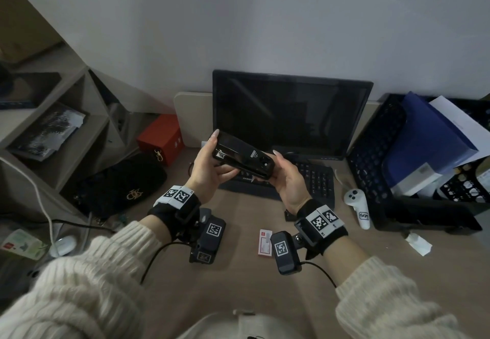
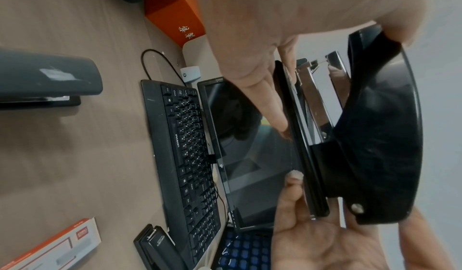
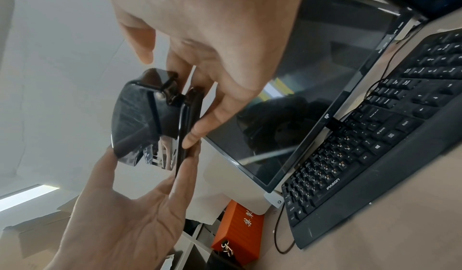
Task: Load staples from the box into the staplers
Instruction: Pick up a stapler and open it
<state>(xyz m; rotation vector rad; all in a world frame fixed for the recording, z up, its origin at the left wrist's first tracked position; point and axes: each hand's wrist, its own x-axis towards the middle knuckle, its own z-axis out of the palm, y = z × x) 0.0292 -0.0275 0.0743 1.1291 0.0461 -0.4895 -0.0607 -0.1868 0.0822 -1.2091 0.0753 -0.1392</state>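
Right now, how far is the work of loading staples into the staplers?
Done: nothing that the pictures show. In hand: both the left hand and right hand hold a black stapler above the keyboard. Its top looks only slightly raised; no staples are seen in the fingers. Left: the staple box lies on the desk, seemingly closed, and two more staplers wait there.

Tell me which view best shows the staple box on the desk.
The left wrist view: the staple box lies near and large, its orange-and-white printed face legible as packaging. The head view shows it small, partly behind the right wrist camera. The right wrist view misses it entirely.
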